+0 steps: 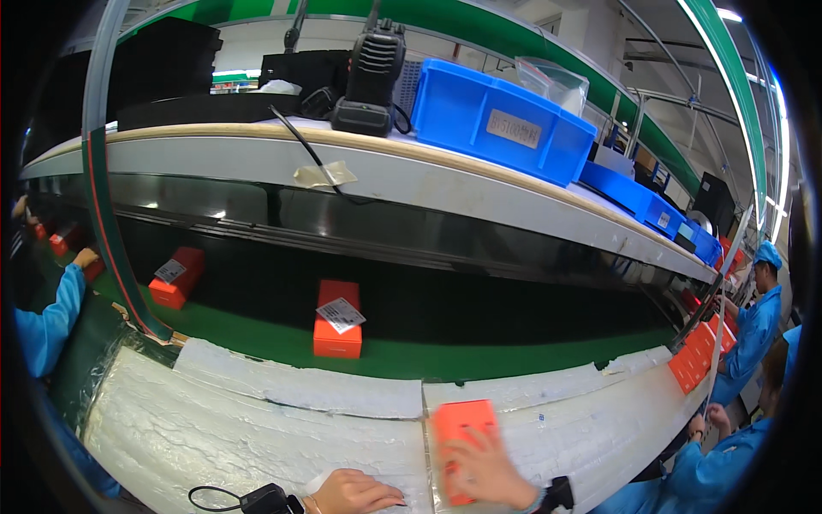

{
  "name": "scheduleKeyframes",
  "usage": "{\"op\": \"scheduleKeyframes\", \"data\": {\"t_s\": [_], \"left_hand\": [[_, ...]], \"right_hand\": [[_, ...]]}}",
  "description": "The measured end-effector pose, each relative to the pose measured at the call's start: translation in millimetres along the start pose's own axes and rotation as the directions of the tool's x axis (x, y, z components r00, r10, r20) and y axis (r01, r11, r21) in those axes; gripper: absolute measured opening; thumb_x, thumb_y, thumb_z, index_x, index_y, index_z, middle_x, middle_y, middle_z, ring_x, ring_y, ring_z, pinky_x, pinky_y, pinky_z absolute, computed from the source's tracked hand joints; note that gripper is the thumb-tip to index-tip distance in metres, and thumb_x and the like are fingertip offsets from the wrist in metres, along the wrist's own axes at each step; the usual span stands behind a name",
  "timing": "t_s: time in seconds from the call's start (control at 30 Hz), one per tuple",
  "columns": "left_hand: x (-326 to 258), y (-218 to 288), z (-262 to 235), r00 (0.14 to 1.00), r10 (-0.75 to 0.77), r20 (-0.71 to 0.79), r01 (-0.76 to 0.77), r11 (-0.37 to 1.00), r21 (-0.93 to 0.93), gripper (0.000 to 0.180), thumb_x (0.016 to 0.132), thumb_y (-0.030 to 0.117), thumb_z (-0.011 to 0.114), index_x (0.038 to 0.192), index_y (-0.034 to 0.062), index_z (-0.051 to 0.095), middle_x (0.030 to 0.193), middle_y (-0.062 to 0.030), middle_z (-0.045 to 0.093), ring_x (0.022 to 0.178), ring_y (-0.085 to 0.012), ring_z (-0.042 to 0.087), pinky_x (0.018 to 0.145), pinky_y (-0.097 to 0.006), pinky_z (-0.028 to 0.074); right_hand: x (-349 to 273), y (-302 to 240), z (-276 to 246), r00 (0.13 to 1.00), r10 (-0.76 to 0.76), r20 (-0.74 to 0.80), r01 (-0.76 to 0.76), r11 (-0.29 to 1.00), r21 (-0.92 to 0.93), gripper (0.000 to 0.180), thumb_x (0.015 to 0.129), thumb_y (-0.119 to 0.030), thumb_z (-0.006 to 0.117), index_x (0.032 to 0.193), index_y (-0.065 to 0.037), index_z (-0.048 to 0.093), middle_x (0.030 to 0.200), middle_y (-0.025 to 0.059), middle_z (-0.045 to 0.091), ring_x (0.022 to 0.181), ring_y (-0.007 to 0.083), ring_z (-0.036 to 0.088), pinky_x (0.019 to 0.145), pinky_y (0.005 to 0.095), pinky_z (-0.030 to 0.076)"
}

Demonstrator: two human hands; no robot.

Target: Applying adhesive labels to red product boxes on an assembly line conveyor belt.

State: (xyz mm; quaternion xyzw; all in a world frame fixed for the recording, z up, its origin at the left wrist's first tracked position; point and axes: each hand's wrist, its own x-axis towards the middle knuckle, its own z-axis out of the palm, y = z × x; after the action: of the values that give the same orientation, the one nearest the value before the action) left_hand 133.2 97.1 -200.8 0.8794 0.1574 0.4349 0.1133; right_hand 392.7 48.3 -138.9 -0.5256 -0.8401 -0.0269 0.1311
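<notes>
My right hand (486, 469) lies flat on an orange box (460, 427) on the white foam mat (282, 411) at the near edge, fingers spread over its lower half. My left hand (353, 493) rests on the mat at the bottom edge, fingers curled, next to a black cable and charger (257, 499); whether it holds anything is unclear. On the green conveyor belt (411, 360) beyond the mat sits an orange box with a white label (337, 319), and another labelled orange box (176, 277) lies further left.
A shelf above the belt carries a black two-way radio in its charger (371, 77), blue bins (501, 120) and black trays (171, 68). Co-workers in blue coats stand at the right (753, 325) and left (51, 317). Orange boxes (698, 355) are stacked at the right.
</notes>
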Motion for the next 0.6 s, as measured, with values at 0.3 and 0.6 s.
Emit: {"op": "scheduleKeyframes", "data": {"t_s": [0.3,0.6], "left_hand": [[0,-3,13,1.000,-0.019,-0.002,0.019,1.000,0.007,0.012,0.081,0.026,0.070,0.075,0.0163,0.068,0.060,-0.0029,0.062,0.053,-0.0204,0.061,0.051,-0.032,0.049],[-1,-3,12,0.999,-0.012,0.048,0.011,1.000,0.022,0.022,0.086,0.027,0.064,0.070,0.0123,0.064,0.056,-0.0065,0.058,0.050,-0.0254,0.058,0.051,-0.038,0.047]], "right_hand": [[-50,125,-23,0.858,0.432,-0.278,-0.501,0.824,-0.265,0.040,0.070,-0.013,0.067,0.110,-0.015,0.060,0.115,0.0109,0.051,0.118,0.0375,0.044,0.103,0.0623,0.025],[169,44,45,0.966,0.210,-0.152,-0.189,0.972,0.140,0.074,0.075,-0.043,0.070,0.136,-0.013,0.042,0.133,0.0168,0.039,0.111,0.0412,0.047,0.088,0.0507,0.045]]}}
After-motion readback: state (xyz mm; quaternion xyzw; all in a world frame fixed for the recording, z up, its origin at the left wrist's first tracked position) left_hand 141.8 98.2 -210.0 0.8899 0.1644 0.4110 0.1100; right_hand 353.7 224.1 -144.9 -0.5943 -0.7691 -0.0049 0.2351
